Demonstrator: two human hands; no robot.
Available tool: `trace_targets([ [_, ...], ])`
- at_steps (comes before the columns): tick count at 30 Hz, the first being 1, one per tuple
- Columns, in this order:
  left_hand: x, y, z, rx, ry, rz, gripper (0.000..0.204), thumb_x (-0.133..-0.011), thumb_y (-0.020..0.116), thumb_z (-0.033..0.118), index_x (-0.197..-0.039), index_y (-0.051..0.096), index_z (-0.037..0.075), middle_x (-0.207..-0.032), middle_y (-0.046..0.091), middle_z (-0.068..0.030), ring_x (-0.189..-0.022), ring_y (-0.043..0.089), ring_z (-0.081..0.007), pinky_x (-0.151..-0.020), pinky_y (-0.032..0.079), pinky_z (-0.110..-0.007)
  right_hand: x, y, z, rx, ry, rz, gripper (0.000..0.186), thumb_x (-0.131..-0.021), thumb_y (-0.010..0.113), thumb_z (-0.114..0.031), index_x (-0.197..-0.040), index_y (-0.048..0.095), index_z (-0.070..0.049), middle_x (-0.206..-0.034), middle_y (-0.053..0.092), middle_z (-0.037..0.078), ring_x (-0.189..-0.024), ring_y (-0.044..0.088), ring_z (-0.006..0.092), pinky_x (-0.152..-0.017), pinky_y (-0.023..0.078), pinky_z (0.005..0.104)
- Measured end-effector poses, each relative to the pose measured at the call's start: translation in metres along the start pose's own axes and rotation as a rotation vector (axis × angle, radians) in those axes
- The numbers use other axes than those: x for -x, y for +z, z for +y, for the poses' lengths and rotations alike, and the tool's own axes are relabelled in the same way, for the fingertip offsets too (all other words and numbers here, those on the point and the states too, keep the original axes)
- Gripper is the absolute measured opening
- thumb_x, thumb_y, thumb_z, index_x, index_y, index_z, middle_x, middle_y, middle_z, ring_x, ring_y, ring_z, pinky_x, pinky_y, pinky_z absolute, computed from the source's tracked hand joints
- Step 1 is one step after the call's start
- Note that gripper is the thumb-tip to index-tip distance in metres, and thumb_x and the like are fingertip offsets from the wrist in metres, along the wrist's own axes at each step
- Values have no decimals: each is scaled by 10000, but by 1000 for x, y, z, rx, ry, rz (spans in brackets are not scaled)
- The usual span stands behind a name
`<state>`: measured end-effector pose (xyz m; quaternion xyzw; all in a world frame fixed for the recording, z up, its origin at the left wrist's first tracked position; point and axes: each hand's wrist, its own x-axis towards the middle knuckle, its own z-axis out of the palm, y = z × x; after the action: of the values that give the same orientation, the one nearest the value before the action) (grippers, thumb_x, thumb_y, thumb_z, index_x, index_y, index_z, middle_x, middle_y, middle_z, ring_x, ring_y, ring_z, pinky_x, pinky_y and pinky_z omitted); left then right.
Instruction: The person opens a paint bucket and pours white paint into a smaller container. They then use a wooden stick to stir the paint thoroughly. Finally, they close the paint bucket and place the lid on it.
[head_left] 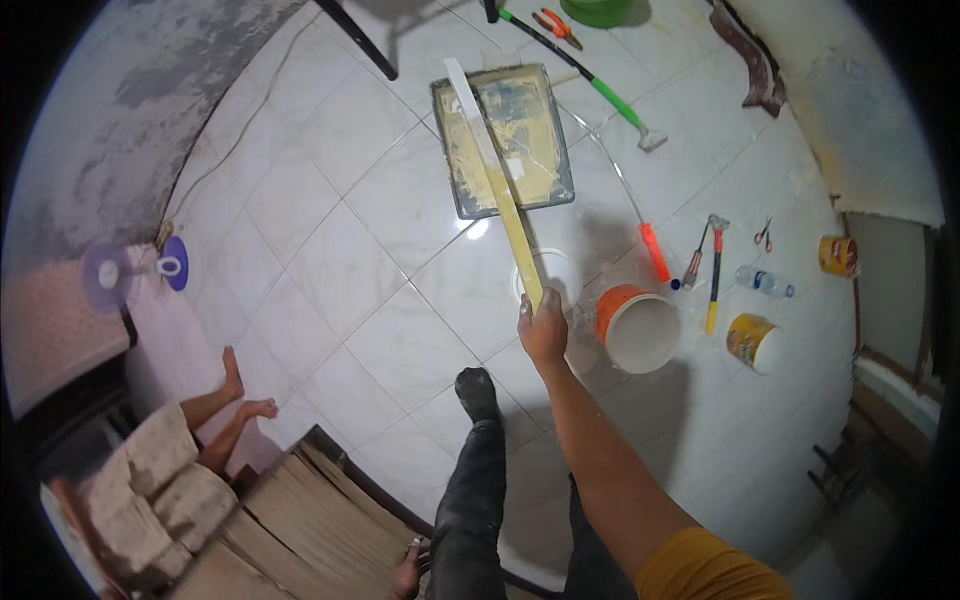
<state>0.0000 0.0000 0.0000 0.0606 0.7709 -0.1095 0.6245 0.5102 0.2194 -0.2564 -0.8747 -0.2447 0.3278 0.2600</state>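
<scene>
Across the tray, our strip runs forward-left from the clasping right hand, our left hand unclear in grip.

- just one long bar
- one tray, far
- two yellow tubs, right side
- two scrapers
- one bottle, right
- one pair of scissors
- one pair of pliers, far
- one fan, way left

Floor: I'm seeing white tiles spanning the centre.
Wall: patchy grey is filling the upper left.
Furniture: brown top is showing, lower left.
Light: glare is shining above centre.
</scene>
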Motion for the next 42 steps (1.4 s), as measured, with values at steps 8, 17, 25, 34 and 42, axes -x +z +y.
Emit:
trace_targets([
  [8,-45,-30,137,-212,2,136,593,-1088,531,432,-1501,436,17,-1307,633,-245,-1172,676,-348,-991,541,-464,-64,120,21,5,-16,192,383,-974,678,-261,-1212,565,18,-1118,627,211,-1096,632,409,-941,527,503],
  [17,-105,24,149,-689,472,52,430,-1067,603,318,-1332,614,-20,-1258,674,-172,-1088,679,-276,-955,535,-380,-92,102,41,231,-116,364,312,-936,631,-191,-1160,630,26,-1156,625,215,-1099,605,398,-918,517,504],
  [25,-176,347,346,-725,1164,-189,633,-953,757,219,-1433,501,-105,-1378,596,-283,-1266,608,-370,-1072,486,-435,-182,52,146,468,277,6,375,-937,561,-211,-1237,617,6,-1305,625,218,-1222,627,376,-1007,548,465],
  [34,-308,486,389,-214,576,223,602,-852,642,234,-1330,545,-119,-1298,648,-273,-1121,655,-396,-918,533,-484,-185,26,93,354,267,-218,347,-1023,561,-259,-1278,676,-53,-1388,614,161,-1307,588,289,-1053,506,461],
  [42,-147,506,383,366,861,12,609,-1105,375,417,-1390,521,-102,-1428,563,-214,-1333,546,-334,-1082,410,-424,-127,-84,31,18,34,216,442,-1012,624,-415,-1154,726,-9,-1185,688,193,-1113,669,335,-960,534,469],
])
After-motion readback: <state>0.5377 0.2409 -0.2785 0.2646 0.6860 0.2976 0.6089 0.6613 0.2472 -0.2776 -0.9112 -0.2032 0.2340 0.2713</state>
